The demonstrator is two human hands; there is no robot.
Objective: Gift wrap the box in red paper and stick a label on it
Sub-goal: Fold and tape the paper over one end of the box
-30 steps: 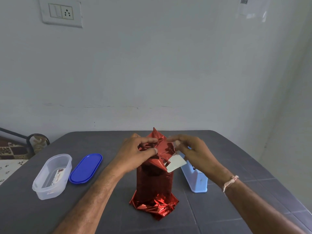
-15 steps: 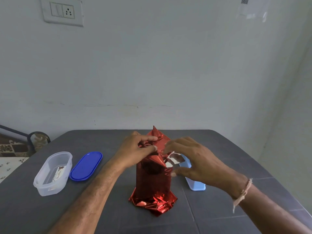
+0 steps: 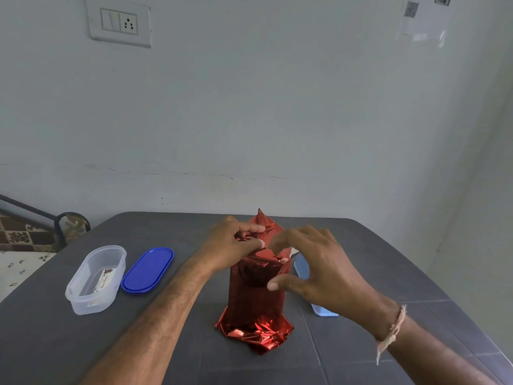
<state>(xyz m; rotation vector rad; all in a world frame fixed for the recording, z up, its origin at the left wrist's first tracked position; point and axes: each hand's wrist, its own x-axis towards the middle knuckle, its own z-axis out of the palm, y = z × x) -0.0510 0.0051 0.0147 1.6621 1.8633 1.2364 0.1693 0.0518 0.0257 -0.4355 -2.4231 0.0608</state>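
Note:
A tall box wrapped in shiny red paper (image 3: 256, 295) stands upright in the middle of the dark grey table (image 3: 361, 245). Its paper is crumpled at the base and rises to a loose point at the top. My left hand (image 3: 236, 245) pinches the folded red paper at the top left of the box. My right hand (image 3: 313, 262) curls over the top right corner, fingertips pressing the paper and thumb against the box's front face. The white piece seen before at the top is almost wholly hidden under my fingers. A label (image 3: 104, 282) lies inside the clear tub.
A clear plastic tub (image 3: 95, 279) stands at the left with its blue lid (image 3: 147, 270) lying beside it. A light blue holder (image 3: 308, 284) sits right behind the box, partly hidden by my right hand. A chair (image 3: 63, 223) is past the table's left corner.
My right hand came down over the top right corner of the box, and the white flap it held out a second ago is now folded in under my fingers. Left hand stayed pinching.

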